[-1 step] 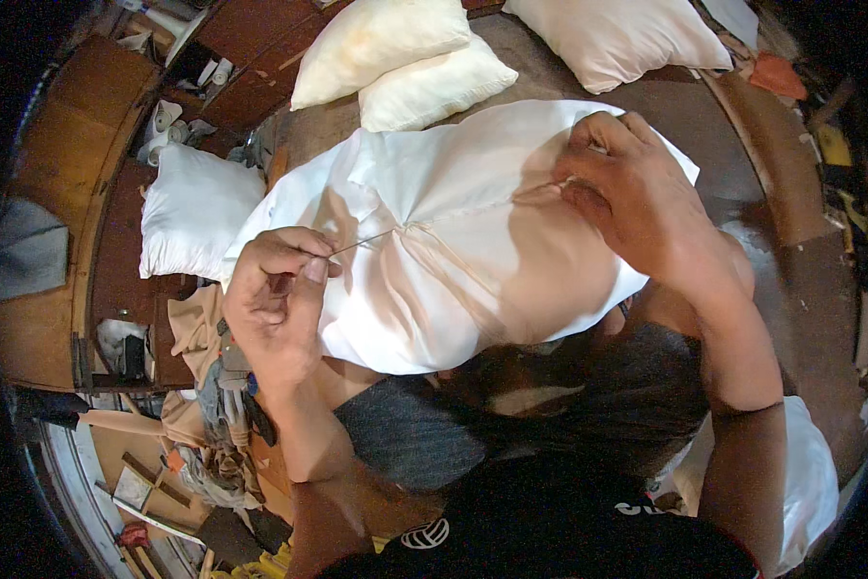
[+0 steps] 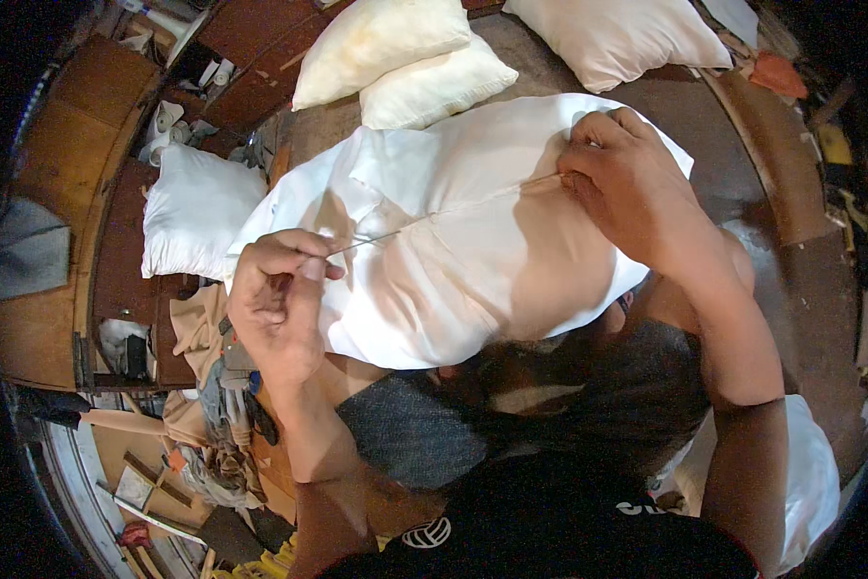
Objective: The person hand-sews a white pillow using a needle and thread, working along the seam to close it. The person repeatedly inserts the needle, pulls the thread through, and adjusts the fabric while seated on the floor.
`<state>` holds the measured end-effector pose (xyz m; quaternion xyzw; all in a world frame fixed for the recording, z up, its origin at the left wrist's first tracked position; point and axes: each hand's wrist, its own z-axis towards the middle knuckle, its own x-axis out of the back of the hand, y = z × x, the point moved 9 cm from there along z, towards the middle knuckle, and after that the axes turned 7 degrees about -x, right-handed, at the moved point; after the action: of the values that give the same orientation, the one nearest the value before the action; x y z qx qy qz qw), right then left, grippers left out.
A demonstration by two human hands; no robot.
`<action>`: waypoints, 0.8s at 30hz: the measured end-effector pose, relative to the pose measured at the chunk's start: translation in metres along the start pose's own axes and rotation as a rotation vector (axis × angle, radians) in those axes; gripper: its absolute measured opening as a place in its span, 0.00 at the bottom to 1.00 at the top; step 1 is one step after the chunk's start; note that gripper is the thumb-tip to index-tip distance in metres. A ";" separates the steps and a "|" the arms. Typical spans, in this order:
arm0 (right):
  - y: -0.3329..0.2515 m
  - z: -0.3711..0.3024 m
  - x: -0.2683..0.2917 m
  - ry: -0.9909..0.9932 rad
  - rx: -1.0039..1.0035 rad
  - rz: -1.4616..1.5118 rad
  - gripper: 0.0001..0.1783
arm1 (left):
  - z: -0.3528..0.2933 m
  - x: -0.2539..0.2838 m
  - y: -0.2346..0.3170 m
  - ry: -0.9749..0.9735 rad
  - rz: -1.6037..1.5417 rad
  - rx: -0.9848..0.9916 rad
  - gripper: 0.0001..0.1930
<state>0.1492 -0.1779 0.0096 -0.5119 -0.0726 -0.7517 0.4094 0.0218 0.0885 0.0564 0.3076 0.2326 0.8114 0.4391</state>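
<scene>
Step in hand, as it reads: hand-stitching the seam of the white pillow (image 2: 453,251), mid-pull. Your left hand (image 2: 278,301), left of centre, is pinched shut on a needle (image 2: 362,241), with a thin thread running taut up and right along the seam. Your right hand (image 2: 632,188), upper right, has its fingers pressed down on the fabric at the seam's far end, closed on a fold there.

Next move likely calls for drawing the thread snug, then setting the needle back in close to the last stitch while your right hand keeps the edges together.

The pillow lies across your lap at centre frame: plump, smooth, creased along the seam. More pillows (image 2: 405,58) sit at top of frame, another at the left (image 2: 193,207).
</scene>
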 end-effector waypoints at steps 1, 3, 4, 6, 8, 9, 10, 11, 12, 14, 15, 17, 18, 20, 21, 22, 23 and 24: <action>0.007 0.001 -0.009 0.001 -0.011 -0.090 0.08 | -0.001 0.013 -0.002 0.052 -0.009 -0.024 0.04; 0.025 0.006 -0.009 0.017 -0.060 -0.197 0.07 | 0.001 0.052 0.004 0.170 0.052 -0.074 0.03; 0.037 0.007 -0.006 0.025 -0.104 -0.218 0.06 | 0.000 0.080 0.002 0.232 0.031 -0.125 0.03; 0.063 0.006 0.011 0.067 -0.175 -0.161 0.07 | -0.003 0.130 -0.004 0.334 0.010 -0.059 0.05; 0.083 0.003 0.038 0.131 -0.233 -0.020 0.08 | -0.011 0.187 -0.029 0.412 -0.051 0.023 0.06; 0.085 0.001 0.050 0.133 -0.276 -0.014 0.07 | -0.016 0.215 -0.041 0.449 -0.075 0.064 0.07; 0.082 -0.002 0.061 0.166 -0.265 0.001 0.07 | -0.024 0.244 -0.048 0.523 -0.112 0.110 0.07; 0.079 -0.006 0.070 0.200 -0.254 0.010 0.07 | -0.032 0.270 -0.058 0.596 -0.153 0.157 0.07; 0.077 -0.008 0.078 0.236 -0.243 0.022 0.07 | -0.041 0.299 -0.066 0.668 -0.192 0.201 0.07; 0.080 -0.012 0.079 0.250 -0.237 0.020 0.08 | -0.073 0.371 -0.099 0.745 0.014 0.343 0.09; 0.080 -0.012 0.080 0.235 -0.253 0.025 0.08 | -0.090 0.413 -0.109 0.780 0.121 0.413 0.10; 0.081 -0.011 0.077 0.220 -0.236 0.028 0.08 | -0.126 0.512 -0.119 0.751 -0.134 0.381 0.14; 0.085 -0.013 0.075 0.223 -0.208 0.021 0.09 | -0.138 0.557 -0.115 0.733 -0.250 0.372 0.17; 0.088 -0.017 0.076 0.223 -0.177 -0.020 0.09 | -0.170 0.600 -0.124 0.845 -0.227 0.412 0.16; 0.089 -0.019 0.078 0.223 -0.171 -0.031 0.09 | -0.187 0.614 -0.128 0.898 -0.199 0.430 0.16; 0.089 -0.020 0.079 0.222 -0.163 -0.041 0.09 | -0.201 0.625 -0.129 0.943 -0.174 0.435 0.16; 0.088 -0.020 0.079 0.203 -0.179 -0.023 0.09 | -0.215 0.632 -0.129 0.976 -0.158 0.443 0.15; 0.087 -0.021 0.082 0.184 -0.197 -0.007 0.09 | -0.226 0.636 -0.130 1.000 -0.145 0.440 0.15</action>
<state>0.1826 -0.2900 0.0411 -0.4783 0.0375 -0.8003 0.3596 -0.3330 0.6740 0.0009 -0.0478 0.5975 0.7587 0.2551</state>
